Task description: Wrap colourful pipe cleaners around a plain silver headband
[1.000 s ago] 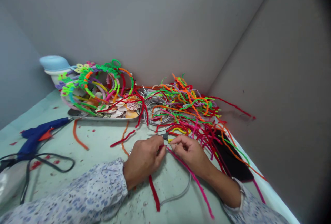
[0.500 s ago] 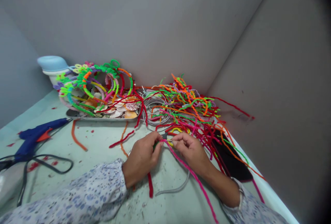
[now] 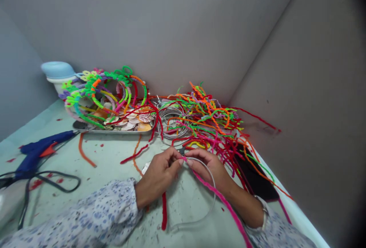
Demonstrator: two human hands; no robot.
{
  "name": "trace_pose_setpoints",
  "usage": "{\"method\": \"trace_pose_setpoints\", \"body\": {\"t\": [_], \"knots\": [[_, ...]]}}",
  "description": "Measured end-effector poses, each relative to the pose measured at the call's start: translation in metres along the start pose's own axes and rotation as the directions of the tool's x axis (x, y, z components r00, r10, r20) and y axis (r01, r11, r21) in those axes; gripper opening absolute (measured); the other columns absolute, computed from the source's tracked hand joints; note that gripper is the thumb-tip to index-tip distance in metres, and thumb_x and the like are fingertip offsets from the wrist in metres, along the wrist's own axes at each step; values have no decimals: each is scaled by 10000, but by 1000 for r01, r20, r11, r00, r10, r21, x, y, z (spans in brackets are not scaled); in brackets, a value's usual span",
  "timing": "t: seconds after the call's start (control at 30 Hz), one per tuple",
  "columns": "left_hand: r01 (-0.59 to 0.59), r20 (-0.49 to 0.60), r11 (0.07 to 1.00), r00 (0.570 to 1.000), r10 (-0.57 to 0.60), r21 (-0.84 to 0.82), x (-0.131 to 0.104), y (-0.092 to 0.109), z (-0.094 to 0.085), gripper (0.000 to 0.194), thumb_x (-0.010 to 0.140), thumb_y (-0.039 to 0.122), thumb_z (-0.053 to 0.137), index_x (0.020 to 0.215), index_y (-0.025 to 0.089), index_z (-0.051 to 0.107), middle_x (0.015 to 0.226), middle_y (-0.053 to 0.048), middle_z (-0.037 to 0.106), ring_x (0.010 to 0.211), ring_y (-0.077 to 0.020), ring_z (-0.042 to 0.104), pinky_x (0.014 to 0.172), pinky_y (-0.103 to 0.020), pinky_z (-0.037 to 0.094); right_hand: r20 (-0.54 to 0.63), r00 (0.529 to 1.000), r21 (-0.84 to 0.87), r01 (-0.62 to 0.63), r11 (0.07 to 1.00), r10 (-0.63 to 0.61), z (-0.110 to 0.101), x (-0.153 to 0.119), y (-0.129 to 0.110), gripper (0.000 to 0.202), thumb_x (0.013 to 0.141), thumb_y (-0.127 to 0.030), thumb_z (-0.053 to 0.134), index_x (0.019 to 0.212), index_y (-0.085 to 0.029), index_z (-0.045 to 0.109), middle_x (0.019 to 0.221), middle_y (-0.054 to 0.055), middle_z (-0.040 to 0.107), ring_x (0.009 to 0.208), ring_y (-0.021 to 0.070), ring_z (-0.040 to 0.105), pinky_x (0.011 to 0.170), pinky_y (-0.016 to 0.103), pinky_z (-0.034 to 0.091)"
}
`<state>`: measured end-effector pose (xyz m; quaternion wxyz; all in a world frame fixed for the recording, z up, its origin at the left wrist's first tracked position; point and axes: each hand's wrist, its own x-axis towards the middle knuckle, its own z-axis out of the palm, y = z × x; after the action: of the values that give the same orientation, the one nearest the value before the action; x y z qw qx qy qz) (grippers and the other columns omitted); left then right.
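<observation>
My left hand (image 3: 161,175) is closed, thumb and forefinger pinching the end of a pink pipe cleaner (image 3: 215,190) around a wire. My right hand (image 3: 210,169) faces it, fingertips pinched close by where the pipe cleaner meets the wire. From that spot the thin grey wire (image 3: 214,190) loops over the right hand and curves down to the table. The pipe cleaner's long free part hangs toward the lower right, across my right wrist. A dark red pipe cleaner piece (image 3: 164,211) lies below my left hand. Dark scissors (image 3: 182,150) lie just beyond my fingertips, partly hidden.
A metal tray (image 3: 114,131) holds shells (image 3: 130,120) and several pipe-cleaner headbands (image 3: 97,87). Right of it lie coiled wire (image 3: 171,126) and a heap of pipe cleaners (image 3: 206,107). A blue glue gun (image 3: 42,148) with its cord is at left, a phone (image 3: 260,179) at right.
The wire now bends in a wide loop over my right hand, and the pink pipe cleaner has swung a little right. Both pinches have drawn closer together.
</observation>
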<state>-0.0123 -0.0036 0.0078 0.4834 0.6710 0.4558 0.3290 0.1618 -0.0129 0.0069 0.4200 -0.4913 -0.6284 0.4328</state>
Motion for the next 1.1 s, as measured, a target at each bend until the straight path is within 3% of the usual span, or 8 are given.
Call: {"method": "trace_pose_setpoints", "body": {"t": [0.17,0.53,0.8,1.1], "knots": [[16,30,999,999,-15,-32,-2,2,1,130,849,267,484,781,174,541,573,43,533,536,-106,480,510,-206,345,65,996,-72,71,995,-67,0,0,4,147,806,-274,615,901,-189,688,867,55,684,807,188,631,747,305,489],[184,130,930,980,-150,-317,6,-4,3,143,794,276,557,737,151,515,580,42,549,409,-67,493,412,-178,340,97,977,-245,208,947,-189,-4,1,17,130,820,-206,588,908,-192,682,841,52,659,771,177,606,707,287,469],[276,247,881,950,-191,-383,15,-11,-3,153,767,275,587,727,145,518,546,34,578,349,-65,493,380,-177,332,140,960,-289,274,917,-243,-8,3,23,139,822,-163,584,922,-205,672,814,40,622,750,168,579,686,283,456],[353,358,859,908,-218,-371,20,-14,-8,165,737,287,620,712,141,547,536,23,583,348,-74,498,361,-182,311,261,895,-311,432,847,-361,-15,6,19,169,858,-154,545,965,-198,669,826,58,628,753,163,576,679,285,465]]}}
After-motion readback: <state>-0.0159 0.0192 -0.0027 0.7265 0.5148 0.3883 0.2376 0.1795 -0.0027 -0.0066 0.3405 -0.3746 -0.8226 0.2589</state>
